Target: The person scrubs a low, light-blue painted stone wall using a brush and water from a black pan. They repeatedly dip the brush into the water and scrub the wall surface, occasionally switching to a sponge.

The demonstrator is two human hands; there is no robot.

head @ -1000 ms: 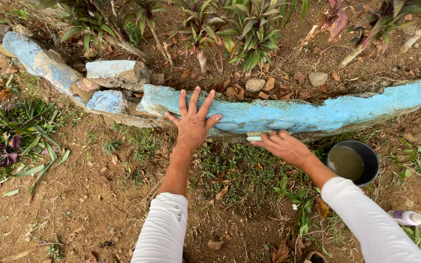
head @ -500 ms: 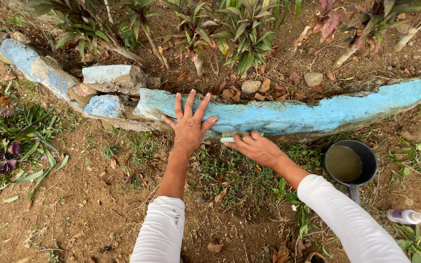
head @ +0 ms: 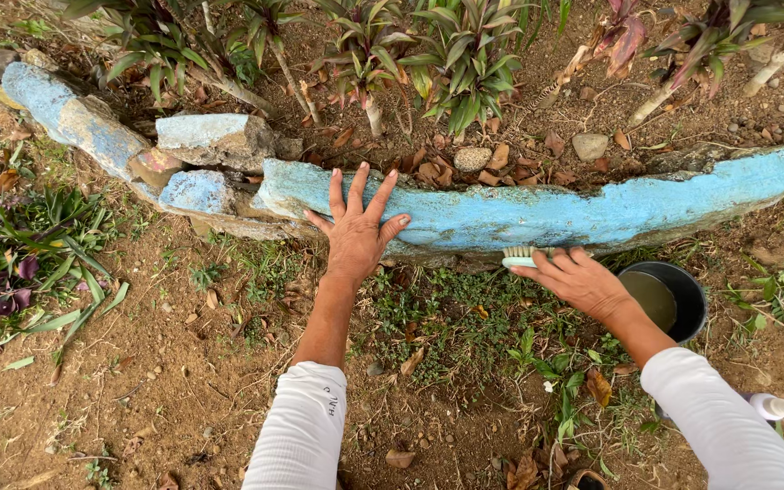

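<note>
A low curved garden edging of concrete painted blue [head: 664, 204] runs across the view. My left hand [head: 356, 227] lies flat against it with the fingers spread, holding nothing. My right hand [head: 578, 281] grips a small scrubbing brush [head: 521, 257] with pale bristles, pressed to the lower face of the blue edging. Both arms wear long white sleeves.
A black bucket [head: 678, 295] of murky water stands on the soil just right of my right hand. A white bottle [head: 773, 408] lies at the lower right. Broken blue stones [head: 215, 141] sit at the left, plants [head: 455, 54] grow behind the edging, purple-leaved plants [head: 11, 263] at the left.
My right hand has slid the brush left and then back to the right along the edging's base. My left hand stays planted on the edging.
</note>
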